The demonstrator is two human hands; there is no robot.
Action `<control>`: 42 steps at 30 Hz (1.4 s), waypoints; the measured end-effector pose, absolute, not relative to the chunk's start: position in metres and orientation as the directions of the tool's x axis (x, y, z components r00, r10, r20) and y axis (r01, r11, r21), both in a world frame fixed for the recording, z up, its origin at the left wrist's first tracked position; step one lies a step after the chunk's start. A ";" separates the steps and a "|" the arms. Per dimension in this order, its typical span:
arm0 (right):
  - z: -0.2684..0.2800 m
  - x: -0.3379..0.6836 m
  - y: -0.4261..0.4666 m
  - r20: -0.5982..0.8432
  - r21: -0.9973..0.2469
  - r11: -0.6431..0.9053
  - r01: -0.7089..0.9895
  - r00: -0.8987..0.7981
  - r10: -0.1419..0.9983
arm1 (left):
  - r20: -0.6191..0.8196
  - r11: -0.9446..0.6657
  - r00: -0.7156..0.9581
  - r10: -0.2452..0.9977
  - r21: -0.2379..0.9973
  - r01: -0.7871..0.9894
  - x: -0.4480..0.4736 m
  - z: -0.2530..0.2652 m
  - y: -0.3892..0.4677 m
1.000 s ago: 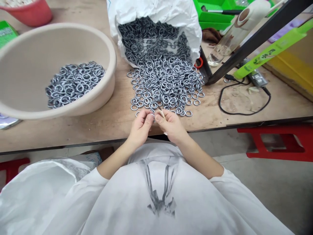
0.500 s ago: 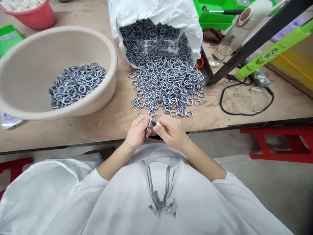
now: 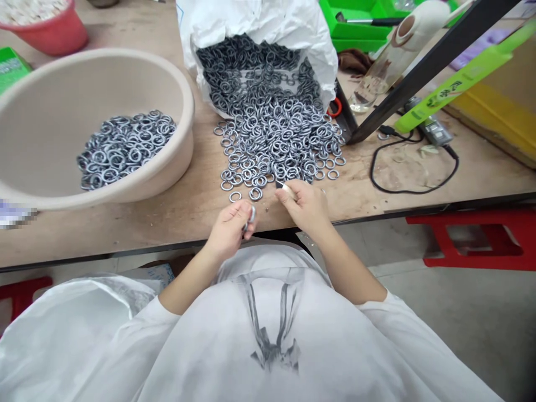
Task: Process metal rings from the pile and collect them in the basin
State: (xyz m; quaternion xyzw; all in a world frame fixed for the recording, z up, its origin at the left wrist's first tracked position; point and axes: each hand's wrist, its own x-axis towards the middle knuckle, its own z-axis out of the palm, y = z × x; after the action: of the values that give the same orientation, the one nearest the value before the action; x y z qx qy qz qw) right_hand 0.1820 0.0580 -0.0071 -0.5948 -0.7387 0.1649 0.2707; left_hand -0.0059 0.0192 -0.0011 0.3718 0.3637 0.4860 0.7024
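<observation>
Near the table's front edge, my left hand (image 3: pixel 230 226) is closed on a grey metal ring (image 3: pixel 252 214), pinched between thumb and fingers. My right hand (image 3: pixel 307 206) grips a small knife (image 3: pixel 288 191) with a pale handle; its dark blade points toward the rings and is partly hidden by the fingers. Just beyond both hands, a heap of grey rings (image 3: pixel 280 134) spills from a white sack (image 3: pixel 263 22) lying on its side. More rings (image 3: pixel 125 148) lie in a large beige basin (image 3: pixel 184 120) to the left.
A black slanted bar (image 3: pixel 402 89) rises at the right, beside a clear bottle (image 3: pixel 372 84) and a looped black cable (image 3: pixel 372 173). Green trays (image 3: pixel 355 33) and a red bowl (image 3: pixel 62 30) stand farther back. Red stools (image 3: pixel 481 240) and an open white bag (image 3: pixel 62 318) are below table level.
My hands have moved apart. The right hand with the knife has shifted right and forward, away from the ring; the left hand still holds the ring. The view has shifted slightly.
</observation>
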 end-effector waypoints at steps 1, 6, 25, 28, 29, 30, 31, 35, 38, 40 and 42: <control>-0.009 0.183 0.058 0.190 -0.494 0.219 0.841 -0.142 0.971 | -0.164 0.245 0.216 0.963 0.868 -0.432 -0.008 0.000 0.021; -0.011 0.181 0.055 0.073 -0.303 0.144 0.942 -0.128 0.989 | -0.240 0.275 0.136 0.961 0.841 -0.466 -0.019 0.005 0.031; -0.011 0.149 0.045 -0.089 -0.975 -0.122 -0.183 -0.179 0.980 | -0.167 0.200 0.122 0.978 0.915 -0.351 0.007 -0.014 0.028; -0.011 0.145 0.039 -0.079 -0.980 -0.114 -0.163 -0.204 0.976 | -0.124 0.139 0.068 0.990 0.934 -0.329 0.006 -0.016 0.027; -0.012 0.144 0.036 -0.074 -0.983 -0.109 -0.150 -0.222 0.972 | -0.118 0.130 0.055 0.991 0.935 -0.329 0.005 -0.017 0.027; -0.012 0.143 0.034 -0.060 -0.986 -0.094 -0.134 -0.238 0.969 | -0.118 0.126 0.045 0.992 0.935 -0.332 0.005 -0.017 0.027; -0.012 0.143 0.032 -0.037 -0.991 -0.068 -0.118 -0.245 0.969 | -0.120 0.126 0.040 0.992 0.933 -0.336 0.004 -0.017 0.027; -0.011 0.146 0.030 0.143 -0.989 0.130 -0.073 -0.219 0.965 | -0.139 0.153 0.064 0.988 0.920 -0.362 0.002 -0.017 0.028; -0.010 0.149 0.032 0.221 -0.974 0.226 -0.012 -0.273 0.936 | -0.160 0.190 0.109 0.981 0.905 -0.380 0.001 -0.017 0.028; -0.010 0.150 0.032 0.237 -0.965 0.259 0.036 -0.292 0.927 | -0.164 0.205 0.140 0.976 0.909 -0.362 0.000 -0.017 0.029; -0.010 0.151 0.032 0.254 -0.957 0.283 0.061 -0.290 0.923 | -0.152 0.200 0.162 0.975 0.921 -0.335 -0.001 -0.018 0.028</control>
State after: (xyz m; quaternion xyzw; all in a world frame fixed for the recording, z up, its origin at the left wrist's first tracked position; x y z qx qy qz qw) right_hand 0.1512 0.0317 -0.0095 -0.3759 -0.6540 0.4663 0.4621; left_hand -0.0008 0.0283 -0.0183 0.3882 0.4119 0.4995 0.6558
